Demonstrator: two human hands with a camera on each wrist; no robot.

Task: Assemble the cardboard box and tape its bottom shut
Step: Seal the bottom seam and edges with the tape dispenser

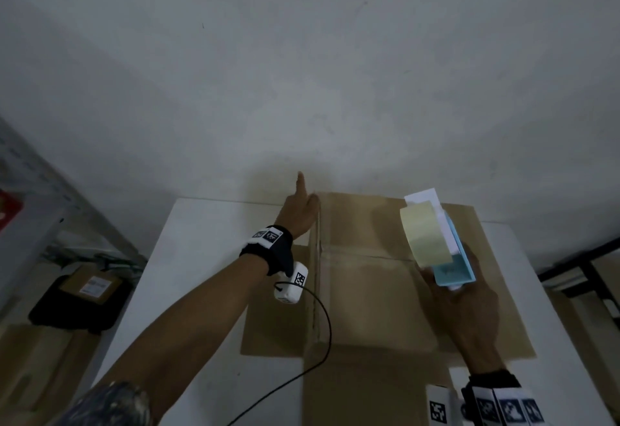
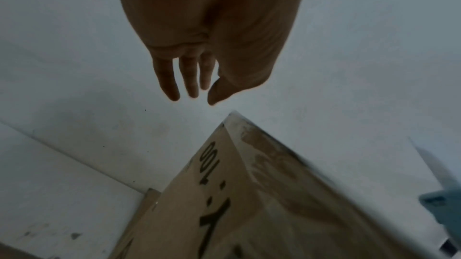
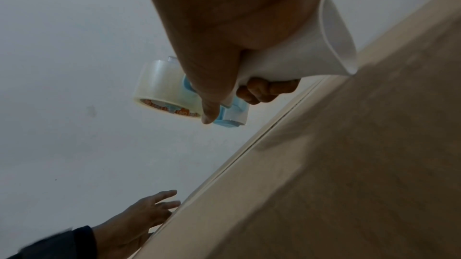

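1. Gripping a blue-and-white plastic tape dispenser (image 1: 451, 258) by its white handle, the right hand (image 1: 466, 311) has fingers curled round the handle & thumb laid along the blue frame; dispenser is held up above the box top, not touching it in the right wrist view.
2. Roll of clear packing tape (image 3: 162, 89) w/ orange print on its core sits on the dispenser's far end, toward the wall.
3. Brown cardboard box (image 1: 369, 284) stands on a white table (image 1: 208, 251), pushed back near the pale grey wall (image 1: 302, 56). Its upper face shows two flaps meeting at a centre seam running left-right; a shiny strip of tape appears along that seam & at the box's far-left corner, per the left wrist view.
4. Left hand (image 1: 300, 211) is at the box's far-left top corner, fingers straight & loosely spread, holding nothing; palm side lies against the box edge in the right wrist view. Whether fingertips press the cardboard – can't tell.
5. Black printed characters show on the box's left side face in the left wrist view.
6. Both wrists wear black bands w/ white marker tags; a black cable (image 1: 322, 341) trails from the left one across the box.
7. Left of the table, lower down: a black bag (image 1: 77, 304) w/ a labelled brown parcel (image 1: 90, 286) on it.
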